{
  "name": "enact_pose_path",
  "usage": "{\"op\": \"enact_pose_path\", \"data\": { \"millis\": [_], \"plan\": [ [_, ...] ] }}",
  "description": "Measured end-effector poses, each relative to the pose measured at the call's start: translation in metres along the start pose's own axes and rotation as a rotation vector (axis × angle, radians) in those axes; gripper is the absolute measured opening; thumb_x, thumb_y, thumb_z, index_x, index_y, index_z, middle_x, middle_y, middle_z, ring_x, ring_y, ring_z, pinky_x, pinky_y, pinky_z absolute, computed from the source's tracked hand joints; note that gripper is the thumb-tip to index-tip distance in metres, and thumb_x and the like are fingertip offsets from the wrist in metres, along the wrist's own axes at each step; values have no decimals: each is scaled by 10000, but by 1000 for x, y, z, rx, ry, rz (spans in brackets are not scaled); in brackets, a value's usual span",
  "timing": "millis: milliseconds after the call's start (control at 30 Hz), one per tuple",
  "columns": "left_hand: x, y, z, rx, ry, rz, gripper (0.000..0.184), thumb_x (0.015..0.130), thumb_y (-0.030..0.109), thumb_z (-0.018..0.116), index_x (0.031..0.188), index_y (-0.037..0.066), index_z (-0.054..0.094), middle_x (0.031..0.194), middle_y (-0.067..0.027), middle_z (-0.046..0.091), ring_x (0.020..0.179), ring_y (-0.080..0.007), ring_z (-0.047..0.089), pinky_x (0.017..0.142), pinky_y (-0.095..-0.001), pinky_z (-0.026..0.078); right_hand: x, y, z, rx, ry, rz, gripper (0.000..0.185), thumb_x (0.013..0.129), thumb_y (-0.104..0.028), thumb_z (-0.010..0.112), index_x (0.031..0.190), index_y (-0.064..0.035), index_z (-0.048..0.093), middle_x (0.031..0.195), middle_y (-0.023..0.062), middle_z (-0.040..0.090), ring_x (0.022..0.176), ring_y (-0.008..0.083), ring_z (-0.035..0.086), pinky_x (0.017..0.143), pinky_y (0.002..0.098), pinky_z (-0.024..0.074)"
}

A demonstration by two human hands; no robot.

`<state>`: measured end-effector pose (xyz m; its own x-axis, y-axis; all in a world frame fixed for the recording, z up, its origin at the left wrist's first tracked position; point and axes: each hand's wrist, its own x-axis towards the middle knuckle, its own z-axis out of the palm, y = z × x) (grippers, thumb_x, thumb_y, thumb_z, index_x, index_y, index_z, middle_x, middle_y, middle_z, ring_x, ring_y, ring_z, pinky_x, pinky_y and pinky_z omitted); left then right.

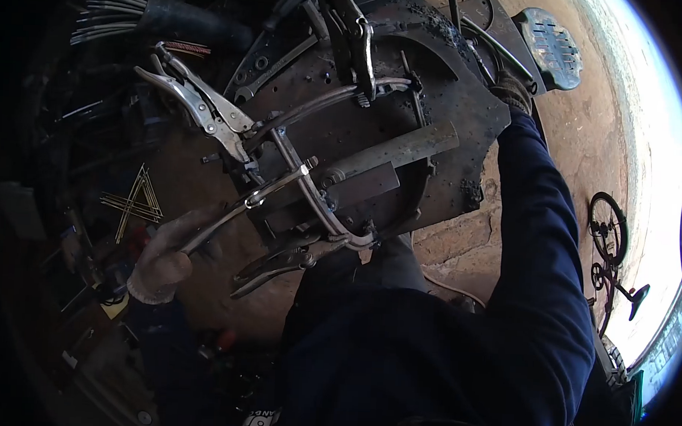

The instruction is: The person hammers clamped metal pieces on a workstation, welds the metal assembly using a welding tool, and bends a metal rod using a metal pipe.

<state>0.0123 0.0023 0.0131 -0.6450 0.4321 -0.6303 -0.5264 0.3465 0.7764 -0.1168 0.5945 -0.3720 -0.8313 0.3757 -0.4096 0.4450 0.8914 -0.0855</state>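
My left hand (163, 261), in a pale work glove, is closed around the handle of a long metal plier-like tool (224, 222). The tool's far end meets a frame of bent steel bars (312, 193) on a dark steel plate (463, 161). Locking pliers (209, 111) grip the frame's left corner; another pair (358, 44) is at its top and a third (298, 260) at its lower edge. A flat metal bar (403, 151) lies across the middle. My right hand (510, 91), gloved, is at the plate's far right, beside thin metal rods; its fingers are mostly hidden.
A wrench (282, 67) lies at the plate's upper left. Thin rods form a triangle (138, 202) at left, below a bundle of grey rods (111, 13). A slotted metal seat (553, 49) juts out at upper right. A bicycle (609, 241) is farther right; a hose (455, 288) crosses the ground.
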Motion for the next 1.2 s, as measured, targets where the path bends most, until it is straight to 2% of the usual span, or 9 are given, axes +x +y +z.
{"op": "enact_pose_path", "data": {
  "millis": [133,267,333,667,833,1000,1033,1100,1200],
  "plan": [
    [2,16,7,-32,3,-71,977,807,553,699,1490,-72,387,1257,-176,628,930,-163,640,771,-287,523,-51,20,-12,465,376,106,640,860,-553,661,1271,-63,640,1276,216,652,1213,409,597,1025,459,455],
    [5,28,3,-48,-92,-59,960,800,494,713,1499,-64,364,1231,-153,634,955,-176,657,796,-311,542,-190,12,-72,1443,759,85,450,1009,-320,605,1301,22,586,1124,144,701,1042,244,656,957,386,492],
    [5,26,-6,-31,-160,-87,952,799,480,717,1499,-60,363,1221,-145,635,963,-181,663,803,-317,547,-277,-14,-114,1411,820,-42,415,1025,-267,599,1334,7,557,1086,109,689,995,186,633,947,366,496],
    [18,37,-20,68,-356,-218,834,840,418,708,1460,-55,413,1148,-130,630,938,-190,671,797,-336,565,-500,-216,-142,1691,287,-407,411,1027,-93,550,1421,-9,472,1388,147,561,1244,230,568,1074,384,445],
    [27,21,-31,8,-417,-213,586,901,328,685,1341,-24,524,1104,-106,640,900,-182,676,775,-320,580,-533,-260,-153,1927,-98,-230,508,1010,-219,616,1429,14,448,1258,138,597,1100,204,601,967,369,502],
    [35,16,-35,22,-473,-211,499,940,314,669,1312,4,550,994,-56,648,825,-146,653,717,-291,567,-535,-306,-166,2054,-364,-238,591,1030,-277,573,1488,15,342,1354,190,533,1185,277,598,994,415,515],
    [38,13,-36,30,-483,-213,499,940,314,669,1312,4,550,994,-56,648,825,-146,653,717,-291,567,-536,-311,-172,1657,-229,-329,528,1030,-259,569,1442,16,387,1340,178,544,1173,266,604,984,399,517],
    [43,7,-40,47,-523,-125,453,976,339,620,1246,-22,578,1103,-104,672,891,-167,693,746,-307,592,-527,-339,-162,2060,-376,-69,305,1029,-230,572,1226,2,558,1229,130,615,1066,234,639,897,348,532],
    [43,12,-44,100,-651,-105,475,987,354,592,1273,-24,569,1116,-109,670,933,-183,693,772,-312,590,-514,-358,-162,2021,-380,55,400,1004,-316,588,1220,20,561,1133,135,623,978,225,642,838,346,532]
  ]
}}
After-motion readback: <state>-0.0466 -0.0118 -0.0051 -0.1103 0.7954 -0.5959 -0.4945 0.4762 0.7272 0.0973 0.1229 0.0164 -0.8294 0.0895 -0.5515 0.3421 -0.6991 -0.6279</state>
